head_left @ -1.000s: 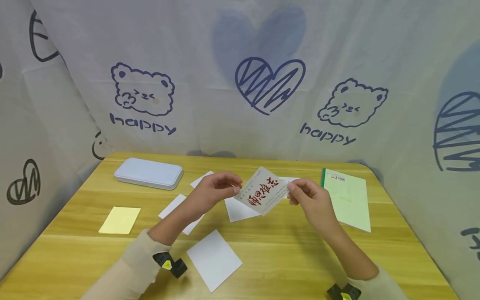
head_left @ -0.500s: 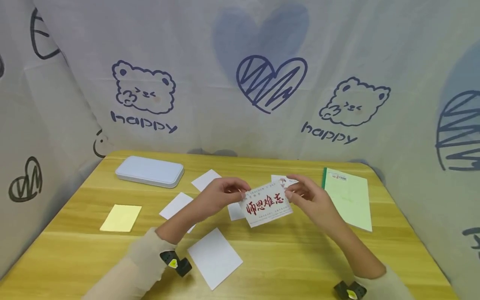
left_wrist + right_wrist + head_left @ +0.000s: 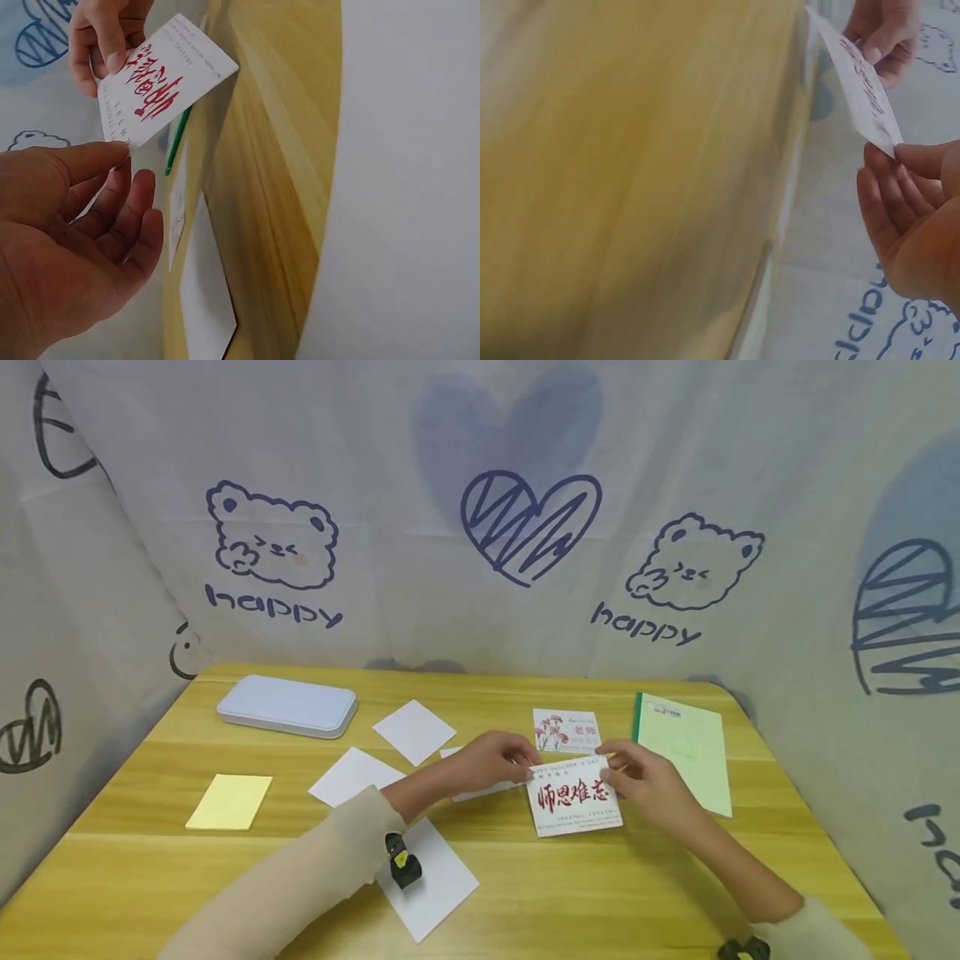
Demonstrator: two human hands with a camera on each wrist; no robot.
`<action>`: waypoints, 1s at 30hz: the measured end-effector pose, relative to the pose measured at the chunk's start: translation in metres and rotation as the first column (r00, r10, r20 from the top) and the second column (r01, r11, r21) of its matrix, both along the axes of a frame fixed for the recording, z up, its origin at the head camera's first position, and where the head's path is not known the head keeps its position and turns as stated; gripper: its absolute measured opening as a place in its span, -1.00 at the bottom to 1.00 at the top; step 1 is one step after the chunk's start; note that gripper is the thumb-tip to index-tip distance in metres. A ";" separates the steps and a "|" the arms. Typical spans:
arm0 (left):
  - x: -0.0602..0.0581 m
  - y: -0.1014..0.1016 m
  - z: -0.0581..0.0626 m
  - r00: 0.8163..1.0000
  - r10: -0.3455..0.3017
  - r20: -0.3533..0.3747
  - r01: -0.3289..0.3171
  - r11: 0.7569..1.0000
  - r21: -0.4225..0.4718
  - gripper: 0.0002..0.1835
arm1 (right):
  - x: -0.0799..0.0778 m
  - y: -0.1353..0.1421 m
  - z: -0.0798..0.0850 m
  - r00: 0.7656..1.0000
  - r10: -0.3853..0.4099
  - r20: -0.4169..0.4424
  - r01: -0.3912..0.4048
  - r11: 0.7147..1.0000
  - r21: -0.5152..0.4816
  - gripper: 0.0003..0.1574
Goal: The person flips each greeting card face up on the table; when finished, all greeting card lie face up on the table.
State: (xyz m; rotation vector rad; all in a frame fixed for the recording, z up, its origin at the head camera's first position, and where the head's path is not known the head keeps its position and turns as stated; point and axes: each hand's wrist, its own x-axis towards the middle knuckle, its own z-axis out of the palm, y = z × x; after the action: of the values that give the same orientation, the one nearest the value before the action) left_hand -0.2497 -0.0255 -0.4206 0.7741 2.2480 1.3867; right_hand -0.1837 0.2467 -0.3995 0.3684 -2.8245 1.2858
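Note:
A white greeting card (image 3: 574,806) with large red Chinese characters is held up over the table between both hands. My left hand (image 3: 491,764) pinches its upper left corner between thumb and fingertips; the left wrist view shows this thumb on the card's (image 3: 161,82) printed face. At the upper right corner, my right hand (image 3: 648,781) pinches it the same way, also seen in the right wrist view with the card (image 3: 866,94) almost edge-on. Just behind it, a second card (image 3: 566,729) printed with pink flowers lies flat on the table.
Several blank white cards lie about the table, one (image 3: 414,731) at the back and one (image 3: 431,893) partly under the left forearm. A pale pencil case (image 3: 288,703) stands back left, with a yellow note pad (image 3: 229,802) in front. A green-spined notebook (image 3: 686,756) lies right.
Both hands have carried the red-lettered card to the right and nearer the body, turning it from a slant to nearly level. The flower card behind has come into full view.

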 end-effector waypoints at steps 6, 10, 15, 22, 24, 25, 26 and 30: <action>-0.009 0.022 -0.005 0.998 -0.013 -0.069 0.003 0.990 -0.141 -0.91 | -0.009 0.015 -0.013 1.000 -0.011 0.002 0.010 0.967 0.254 -0.84; -0.015 0.032 -0.003 0.989 -0.020 -0.149 -0.019 0.966 -0.257 -0.92 | -0.022 0.023 -0.018 0.999 0.025 0.028 -0.033 0.947 0.320 -0.87; -0.022 0.039 -0.005 0.974 -0.025 -0.224 -0.055 0.936 -0.347 -0.92 | -0.042 0.025 -0.023 0.999 0.023 0.024 -0.030 0.935 0.353 -0.91; -0.028 0.040 -0.010 0.943 -0.041 -0.329 -0.122 0.880 -0.459 -0.93 | -0.061 0.018 -0.031 0.998 0.027 0.048 -0.043 0.925 0.378 -0.94; -0.029 0.042 -0.011 0.935 -0.054 -0.351 -0.128 0.870 -0.476 -0.94 | -0.063 0.018 -0.031 0.998 0.035 0.046 -0.050 0.922 0.383 -0.94; -0.029 0.043 -0.011 0.932 -0.062 -0.356 -0.125 0.868 -0.480 -0.94 | -0.063 0.018 -0.032 0.998 0.035 0.044 -0.049 0.921 0.387 -0.94; -0.030 0.044 -0.012 0.930 -0.070 -0.360 -0.122 0.866 -0.484 -0.94 | -0.063 0.019 -0.032 0.998 0.033 0.045 -0.049 0.918 0.393 -0.94; -0.030 0.048 -0.011 0.931 -0.078 -0.357 -0.118 0.861 -0.494 -0.95 | -0.063 0.022 -0.032 0.999 0.034 0.037 -0.046 0.908 0.417 -0.93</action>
State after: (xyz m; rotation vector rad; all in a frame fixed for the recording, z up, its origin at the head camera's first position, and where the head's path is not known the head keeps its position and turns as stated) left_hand -0.2794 0.0225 -0.4316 0.8675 2.7390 0.6135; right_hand -0.2468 0.2691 -0.4317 0.4175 -3.1192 0.6775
